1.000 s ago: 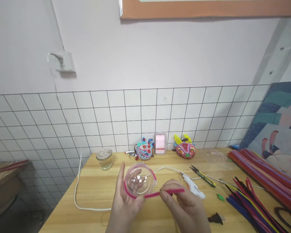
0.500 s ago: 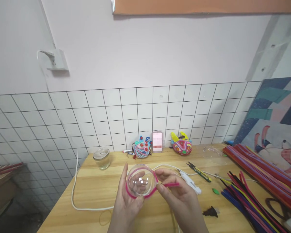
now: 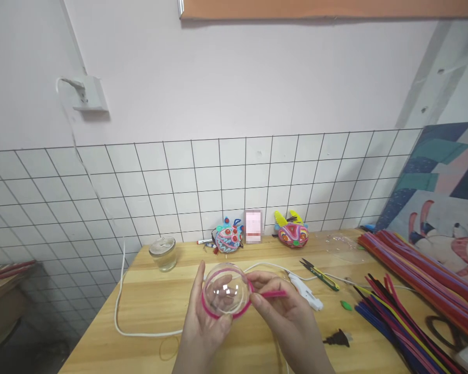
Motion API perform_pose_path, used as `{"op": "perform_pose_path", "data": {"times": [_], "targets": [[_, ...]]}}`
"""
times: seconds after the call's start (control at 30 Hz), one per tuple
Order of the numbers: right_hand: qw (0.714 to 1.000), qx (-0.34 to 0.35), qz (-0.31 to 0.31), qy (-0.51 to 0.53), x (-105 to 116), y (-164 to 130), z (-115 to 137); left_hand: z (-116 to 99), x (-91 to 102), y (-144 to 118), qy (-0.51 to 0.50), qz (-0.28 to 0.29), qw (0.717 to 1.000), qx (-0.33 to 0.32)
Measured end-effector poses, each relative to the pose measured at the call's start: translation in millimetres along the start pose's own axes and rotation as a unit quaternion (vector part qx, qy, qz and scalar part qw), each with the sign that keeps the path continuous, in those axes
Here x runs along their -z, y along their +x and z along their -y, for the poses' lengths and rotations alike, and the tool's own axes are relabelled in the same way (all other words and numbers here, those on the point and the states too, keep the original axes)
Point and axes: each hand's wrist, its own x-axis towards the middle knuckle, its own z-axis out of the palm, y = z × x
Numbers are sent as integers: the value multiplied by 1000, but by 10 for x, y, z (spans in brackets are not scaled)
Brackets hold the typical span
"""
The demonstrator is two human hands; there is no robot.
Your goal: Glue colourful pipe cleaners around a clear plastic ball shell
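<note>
- The left hand (image 3: 206, 327) holds a clear plastic half-sphere (image 3: 225, 290) above the tabletop (image 3: 152, 311), thumb raised along its left side and fingers cupped beneath; its grip is closed round the dome.
- A pink pipe cleaner (image 3: 234, 311) runs round the rim of the half-sphere; it looks to encircle nearly the whole edge, though the far side is hard to read through the glare on the plastic.
- The right hand (image 3: 284, 322) pinches the free end of the pipe cleaner just beside the dome's right edge, thumb and forefinger shut on it, with a short straight tail sticking out to the right.
- Judged from this, the wrapping of the rim is mostly done; what seems left is closing the loop and dealing with the loose tail.
- A white glue gun (image 3: 304, 291) lies just right of the hands, its cord (image 3: 119, 291) looping off the left edge of the tabletop.
- Small scissors (image 3: 320, 274) lie beyond the gun, and bundles of coloured pipe cleaners (image 3: 413, 291) fill the right side.
- A glass jar (image 3: 163, 253) and two decorated figures (image 3: 228, 236) stand by the tiled wall.
</note>
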Motion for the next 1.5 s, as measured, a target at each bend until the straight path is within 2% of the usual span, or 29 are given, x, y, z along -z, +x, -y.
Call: {"op": "perform_pose_path", "data": {"times": [0.2,0.47,0.6,0.7,0.8,0.9,0.97,1.07,1.27,1.4,1.5], "targets": [[1000,21,2,13,-24,-31,-17,-2,-28,-30,29,-8,999,-10],[998,56,-38,6,-114,-75,-41,85,-23,-44,45,-32,998,-26],[997,21,-61,53,-175,-100,2,104,-7,-82,110,-54,991,-54],[993,-23,-57,96,-164,-102,-1,66,-33,-125,131,-49,988,-67],[992,-32,-38,114,-127,-99,-49,30,-63,-160,158,-54,984,-65],[995,-16,-17,101,-117,-104,-98,31,-69,-177,175,-68,980,-73],[994,-4,-27,102,-133,-112,-120,47,-59,-178,177,-68,978,-85],[993,12,-47,106,-155,-123,-154,79,-35,-167,168,-54,980,-92],[997,49,-25,63,-112,-138,-245,132,-4,-142,147,-42,984,-91],[997,51,-37,51,-127,-158,-236,139,-13,-149,149,-36,983,-97],[996,37,-69,46,-179,-168,-199,138,-30,-150,160,-42,983,-78]]}}
